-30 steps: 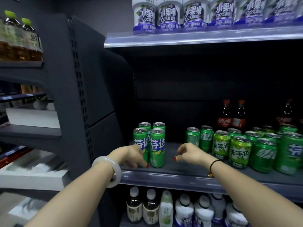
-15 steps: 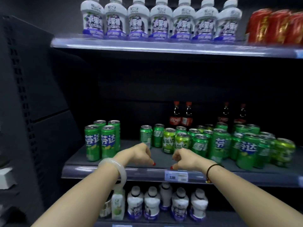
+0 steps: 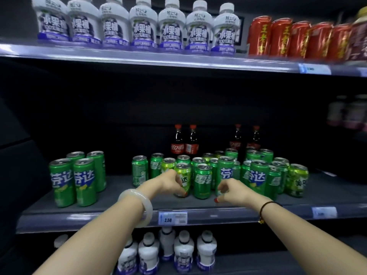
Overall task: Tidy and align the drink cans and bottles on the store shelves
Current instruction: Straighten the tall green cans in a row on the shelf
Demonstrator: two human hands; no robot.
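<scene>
The lime can (image 3: 185, 174), front of the middle shelf's (image 3: 119, 205) cluster, is rigid, slick, probably full and heavy; best held mid-body. At its 9 o'clock the left hand (image 3: 168, 182) curls round its base; at 3 o'clock the right hand (image 3: 234, 190) curls against a tall green can (image 3: 226, 172), grip unclear.

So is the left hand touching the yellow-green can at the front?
Cannot tell. In the head view the curled fingers of the left hand overlap the lower left of the yellow-green can, but that single angle shows neither contact nor a gap.
</scene>
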